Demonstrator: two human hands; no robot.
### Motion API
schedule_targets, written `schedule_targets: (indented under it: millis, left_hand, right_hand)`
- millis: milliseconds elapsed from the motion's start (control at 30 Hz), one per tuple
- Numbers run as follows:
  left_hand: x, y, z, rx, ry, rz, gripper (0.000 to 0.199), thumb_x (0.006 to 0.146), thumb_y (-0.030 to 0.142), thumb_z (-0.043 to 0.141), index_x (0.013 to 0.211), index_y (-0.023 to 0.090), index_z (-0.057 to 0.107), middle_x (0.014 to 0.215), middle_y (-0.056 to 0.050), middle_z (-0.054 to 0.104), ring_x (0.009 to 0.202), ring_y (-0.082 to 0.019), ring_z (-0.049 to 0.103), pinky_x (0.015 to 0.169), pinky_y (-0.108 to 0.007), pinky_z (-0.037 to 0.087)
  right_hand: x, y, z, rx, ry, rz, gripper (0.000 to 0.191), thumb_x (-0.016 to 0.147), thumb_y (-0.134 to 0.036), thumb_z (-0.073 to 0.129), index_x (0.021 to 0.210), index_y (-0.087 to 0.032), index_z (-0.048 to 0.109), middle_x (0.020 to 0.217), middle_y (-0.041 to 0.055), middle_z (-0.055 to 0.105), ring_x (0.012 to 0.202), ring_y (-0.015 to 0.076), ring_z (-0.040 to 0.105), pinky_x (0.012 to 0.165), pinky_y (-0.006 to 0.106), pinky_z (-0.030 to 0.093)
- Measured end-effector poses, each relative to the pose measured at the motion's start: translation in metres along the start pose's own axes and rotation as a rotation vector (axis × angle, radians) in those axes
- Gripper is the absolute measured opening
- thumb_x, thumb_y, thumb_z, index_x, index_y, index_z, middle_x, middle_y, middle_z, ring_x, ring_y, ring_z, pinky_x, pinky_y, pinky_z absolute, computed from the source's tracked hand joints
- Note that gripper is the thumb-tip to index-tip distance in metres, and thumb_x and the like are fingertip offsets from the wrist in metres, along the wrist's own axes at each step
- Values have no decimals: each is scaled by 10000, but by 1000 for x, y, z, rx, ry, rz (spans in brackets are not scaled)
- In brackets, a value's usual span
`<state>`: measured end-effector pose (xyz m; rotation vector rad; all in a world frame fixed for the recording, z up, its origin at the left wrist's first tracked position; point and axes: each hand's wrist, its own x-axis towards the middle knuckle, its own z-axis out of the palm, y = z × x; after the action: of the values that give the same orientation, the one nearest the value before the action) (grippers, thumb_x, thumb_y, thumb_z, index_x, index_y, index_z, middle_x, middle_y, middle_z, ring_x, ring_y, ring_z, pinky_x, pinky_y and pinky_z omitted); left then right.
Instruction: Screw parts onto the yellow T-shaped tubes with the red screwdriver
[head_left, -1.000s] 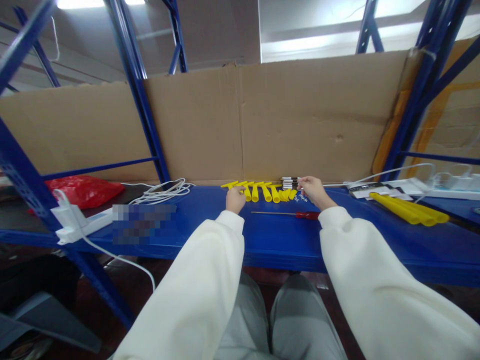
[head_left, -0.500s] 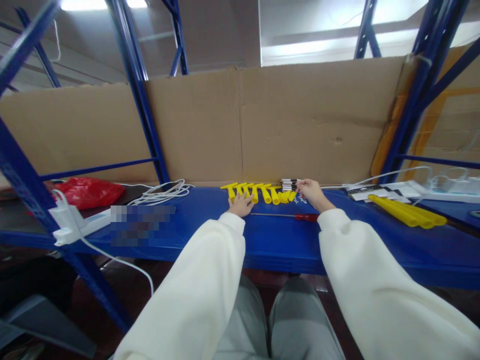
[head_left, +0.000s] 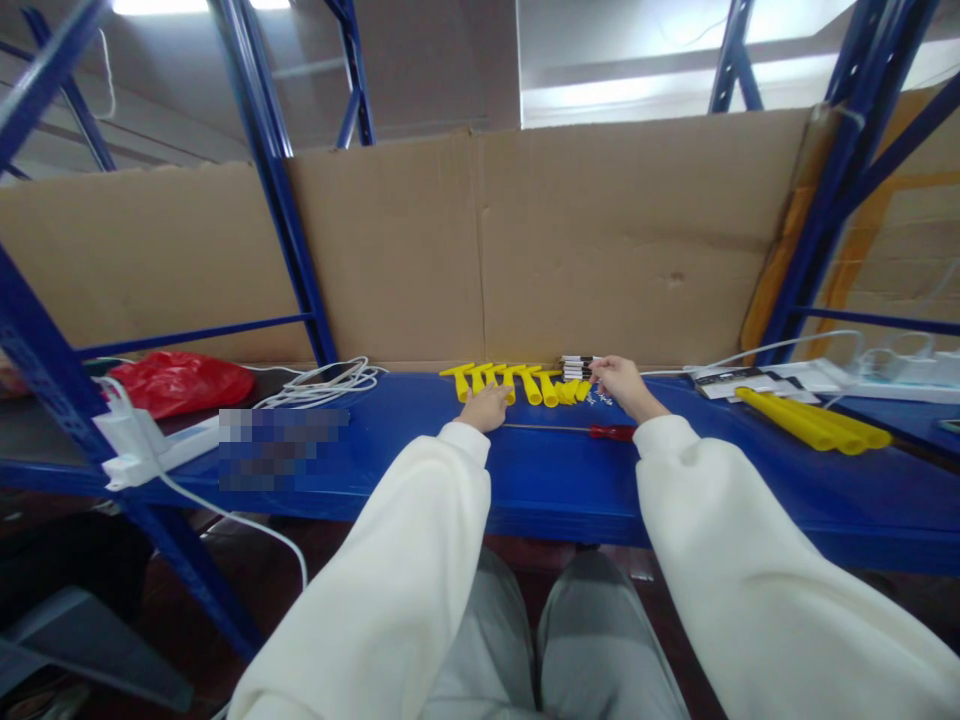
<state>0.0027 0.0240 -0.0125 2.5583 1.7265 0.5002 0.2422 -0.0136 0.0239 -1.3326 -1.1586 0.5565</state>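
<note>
Several yellow T-shaped plastic pieces [head_left: 532,387] stand in a row at the back of the blue shelf. My left hand [head_left: 486,408] rests with fingers stretched out at the near ends of the pieces on the left. Small yellow caps or short pieces [head_left: 571,391] lie at the row's right end. My right hand [head_left: 621,382] has its fingertips pinched together beside black-and-white sticks [head_left: 576,367], above scattered small whitish bits [head_left: 598,397] like screws. What the pinch holds, if anything, is too small to make out. A screwdriver with a red handle [head_left: 613,433] lies in front, between my hands.
Three long yellow tubes [head_left: 817,420] lie to the right, near papers [head_left: 742,385] and a white power strip. On the left are a red plastic bag [head_left: 180,382], coiled white cable [head_left: 330,382] and another power strip [head_left: 187,445]. Cardboard [head_left: 390,260] walls the back.
My left hand's fingers have drawn closer together and shifted slightly right over the yellow pieces. My right hand stays almost in place.
</note>
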Motion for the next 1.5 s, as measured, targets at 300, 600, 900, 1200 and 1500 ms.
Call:
schedule_targets:
  millis: [300,600,900,1200,1500]
  left_hand:
    - [7,-1,0,21,-70,10,505,960,214,421,1458,265,487,1571,-118,457,1495,-299,347,1179,-606,277]
    - [8,-2,2,-46,-62,12,503,939,194,440,1435,253,495,1604,-113,409,1526,-296,280,1192,-618,219]
    - [6,-2,4,-125,-24,11,457,924,175,476,1369,247,555,1567,-127,462,1519,-304,298,1181,-659,189]
    - [12,-4,6,-335,285,69,436,898,156,523,1320,203,621,1441,-125,600,1397,-291,496,1213,-556,261]
    - [20,-10,15,-650,423,72,301,841,79,562,1100,179,676,1056,-95,762,1052,-218,709,1036,-403,514]
  right_hand:
    - [0,1,-1,-48,-13,-8,241,800,45,576,669,-156,564,494,-49,559,343,39,425,395,145,375]
    - [1,2,-1,-64,-29,-10,225,806,30,561,687,-161,565,496,-52,554,343,50,428,403,162,375]
    - [4,7,-1,-122,-40,-41,147,760,-26,572,718,-166,582,547,-26,591,402,80,482,469,199,428]
    - [17,15,-66,-765,374,11,339,775,-159,537,1078,-152,686,1074,169,704,1068,300,651,961,469,464]
    - [-2,32,-147,-1004,470,448,583,874,-259,498,1411,-32,519,1463,361,447,1416,415,376,1054,636,298]
